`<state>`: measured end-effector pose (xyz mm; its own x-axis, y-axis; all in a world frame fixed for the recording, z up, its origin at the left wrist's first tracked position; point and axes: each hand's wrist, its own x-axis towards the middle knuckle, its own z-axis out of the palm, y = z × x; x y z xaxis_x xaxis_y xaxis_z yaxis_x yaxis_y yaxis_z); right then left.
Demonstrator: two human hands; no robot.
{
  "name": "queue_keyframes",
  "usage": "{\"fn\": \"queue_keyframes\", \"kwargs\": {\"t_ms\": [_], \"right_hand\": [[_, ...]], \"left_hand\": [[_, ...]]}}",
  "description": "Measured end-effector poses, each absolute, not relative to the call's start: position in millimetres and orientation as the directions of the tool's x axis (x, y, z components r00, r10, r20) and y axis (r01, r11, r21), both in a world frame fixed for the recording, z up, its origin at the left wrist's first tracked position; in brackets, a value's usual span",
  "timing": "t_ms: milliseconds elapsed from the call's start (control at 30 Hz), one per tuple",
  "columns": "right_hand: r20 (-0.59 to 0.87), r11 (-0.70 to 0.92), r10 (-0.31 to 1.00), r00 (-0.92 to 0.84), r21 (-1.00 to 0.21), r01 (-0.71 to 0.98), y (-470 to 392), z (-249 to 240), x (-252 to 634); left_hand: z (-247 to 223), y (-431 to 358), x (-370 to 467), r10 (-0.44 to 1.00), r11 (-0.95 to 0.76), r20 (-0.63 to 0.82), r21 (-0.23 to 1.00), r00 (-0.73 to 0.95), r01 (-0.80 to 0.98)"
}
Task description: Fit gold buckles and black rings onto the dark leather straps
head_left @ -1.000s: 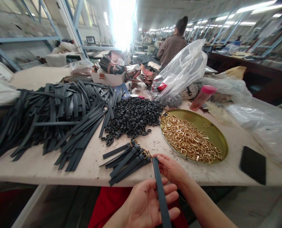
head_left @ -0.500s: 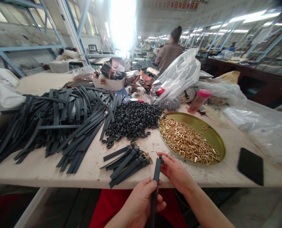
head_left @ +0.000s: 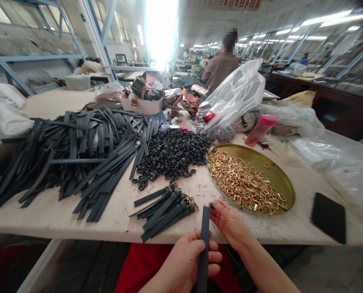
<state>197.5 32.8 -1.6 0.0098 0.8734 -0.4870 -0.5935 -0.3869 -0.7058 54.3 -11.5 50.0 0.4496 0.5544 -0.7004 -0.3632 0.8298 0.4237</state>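
Upright in my left hand (head_left: 190, 256) is a dark strap (head_left: 204, 232), pinched between thumb and fingers at the table's front edge. Beside the strap's top end, my right hand (head_left: 228, 221) pinches a small black loop (head_left: 211, 205) between thumb and fingertips. Left of my hands lie several straps with gold buckles (head_left: 169, 209). Behind them is a heap of black loops (head_left: 175, 152), and further left a big pile of dark straps (head_left: 86, 142). A round gold tray (head_left: 283, 177) full of gold buckles (head_left: 245, 179) sits to the right.
A black phone (head_left: 328, 217) lies at the table's right front. Behind the tray stand a pink-lidded bottle (head_left: 262, 130) and a clear plastic bag (head_left: 233, 97). A cardboard box (head_left: 143, 106) is at the back. A person (head_left: 221, 67) is further off, facing away.
The small loop, earlier against the strap's upper end, is now slightly right of it in my right fingers. My left fingers have spread a little behind the strap. The view has shifted slightly.
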Motion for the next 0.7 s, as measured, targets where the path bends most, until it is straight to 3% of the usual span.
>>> {"fn": "queue_keyframes", "kwargs": {"t_ms": [100,233,400,533,700], "right_hand": [[-0.49,-0.408,0.871,-0.026,-0.694,-0.594,28.4,1.4,189.5],[-0.454,-0.439,0.884,-0.115,-0.717,-0.542,21.1,4.0,180.7],[-0.404,-0.373,0.914,-0.019,-0.824,-0.426,18.3,4.3,188.2],[-0.316,-0.302,0.949,0.004,-0.91,-0.286,12.7,7.3,197.7],[-0.298,-0.289,0.954,-0.021,-0.903,-0.319,1.8,11.6,198.6]], "left_hand": [[42.1,-10.0,55.5,0.58,0.814,-0.685,0.479,0.44,-0.328],[29.0,-4.1,55.7,0.693,0.713,-0.625,0.668,0.36,-0.213],[19.3,3.0,47.6,0.829,0.483,-0.483,0.872,0.282,0.075],[23.4,-0.9,40.6,0.877,0.317,-0.389,0.909,0.281,0.27],[39.3,-8.9,35.4,0.925,0.163,-0.281,0.9,0.254,0.405]]}}
